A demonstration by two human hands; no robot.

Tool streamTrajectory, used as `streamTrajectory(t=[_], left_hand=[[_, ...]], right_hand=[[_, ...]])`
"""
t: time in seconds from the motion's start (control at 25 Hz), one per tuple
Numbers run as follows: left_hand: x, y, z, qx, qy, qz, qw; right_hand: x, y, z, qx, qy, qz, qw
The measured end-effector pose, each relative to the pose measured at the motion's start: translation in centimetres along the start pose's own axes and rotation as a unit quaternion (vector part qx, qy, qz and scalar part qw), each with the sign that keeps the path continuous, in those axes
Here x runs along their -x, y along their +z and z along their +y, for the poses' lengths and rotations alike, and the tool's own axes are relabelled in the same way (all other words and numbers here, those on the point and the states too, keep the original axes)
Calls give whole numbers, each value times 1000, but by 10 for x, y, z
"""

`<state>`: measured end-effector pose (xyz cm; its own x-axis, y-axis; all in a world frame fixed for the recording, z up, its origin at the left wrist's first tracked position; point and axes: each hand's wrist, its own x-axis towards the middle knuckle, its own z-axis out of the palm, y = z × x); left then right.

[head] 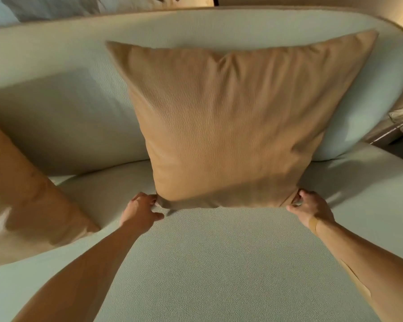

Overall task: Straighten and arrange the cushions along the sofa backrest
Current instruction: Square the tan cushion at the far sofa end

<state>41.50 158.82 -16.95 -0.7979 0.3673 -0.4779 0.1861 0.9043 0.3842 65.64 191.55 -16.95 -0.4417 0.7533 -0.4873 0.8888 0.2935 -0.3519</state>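
A tan cushion (228, 122) stands upright on the sofa seat (219, 263), leaning on the backrest (63, 122). The left hand (141, 211) pinches the cushion's lower left corner, fingers closed on it; the right hand (308, 206) pinches its lower right corner likewise. A second cushion (26, 196) lies tilted, well left of the first.

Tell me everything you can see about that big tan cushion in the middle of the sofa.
The big square tan cushion looks like soft, grained leather, with creases fanning down from its top edge. It stands upright on the pale cream sofa seat, leaning back against the rounded cream backrest. The left hand pinches its lower left corner and the right hand its lower right corner. Its bottom edge sags slightly between them.
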Motion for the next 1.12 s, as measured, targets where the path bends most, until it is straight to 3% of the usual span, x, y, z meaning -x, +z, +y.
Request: streamTrajectory(t=[0.16, 0.28, 0.48, 0.64, 0.76, 0.84, 0.92, 1.12], left_hand=[[-3, 17, 5, -60, 43, 122, 990], [-7, 11, 4, -80, 30, 150, 985], [-13, 10, 3, -46, -48, 90, 994], [-12, -19, 4, -15, -1, 24, 1000], [9, -67, 31, 135, 9, 100, 986], [23, -105, 72, 298, 43, 131, 945], [31, -135, 109, 414, 77, 112, 900], [42, -165, 149, 451, 106, 32, 886]], right_hand=[[-15, 10, 7, 23, 13, 73, 997], [-16, -3, 10, 32, 36, 104, 993], [-18, -9, 15, -30, 66, 67, 995], [-16, -32, 10, 16, 37, -32, 999], [2, -81, -17, -104, -18, -80, 991], [15, -117, -46, -232, -90, -87, 965], [30, -141, -76, -339, -124, -84, 929], [50, -162, -110, -405, -89, -69, 907]])
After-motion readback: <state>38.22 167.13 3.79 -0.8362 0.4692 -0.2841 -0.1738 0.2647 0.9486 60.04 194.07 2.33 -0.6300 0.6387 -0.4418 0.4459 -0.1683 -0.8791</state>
